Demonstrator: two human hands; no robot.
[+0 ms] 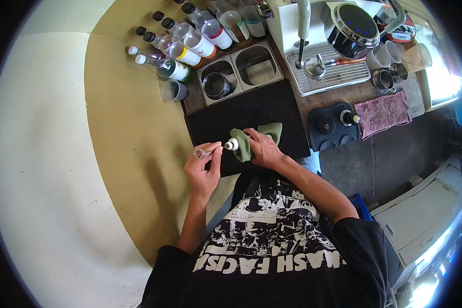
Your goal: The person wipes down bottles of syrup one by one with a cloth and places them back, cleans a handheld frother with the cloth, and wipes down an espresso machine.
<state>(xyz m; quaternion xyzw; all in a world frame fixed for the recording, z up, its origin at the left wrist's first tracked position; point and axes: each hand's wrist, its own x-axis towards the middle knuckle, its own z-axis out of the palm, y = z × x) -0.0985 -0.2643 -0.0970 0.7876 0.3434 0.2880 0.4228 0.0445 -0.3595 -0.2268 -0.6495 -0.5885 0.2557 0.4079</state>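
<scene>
Between its thumb and fingers my left hand (204, 167) pinches a thin metal tool (200, 153) that has a round coiled end. The tool's other end points toward a small white-and-metal fitting (231, 144); whether they touch is too small to tell. Wrapped over a green cloth (243, 145), my right hand (264, 149) grips the piece that the fitting sticks out of. The cloth hides the rest of that piece. Both hands are above the black ribbed mat (275, 105), near its front edge.
Behind the mat are a two-basin metal sink (259, 86) holding a dark pitcher (216, 84), and several syrup bottles (196, 42). An espresso machine (331, 84), a dark tamping stand (327, 142) and a pink cloth (383, 113) stand right. A plastic cup (173, 90) is left.
</scene>
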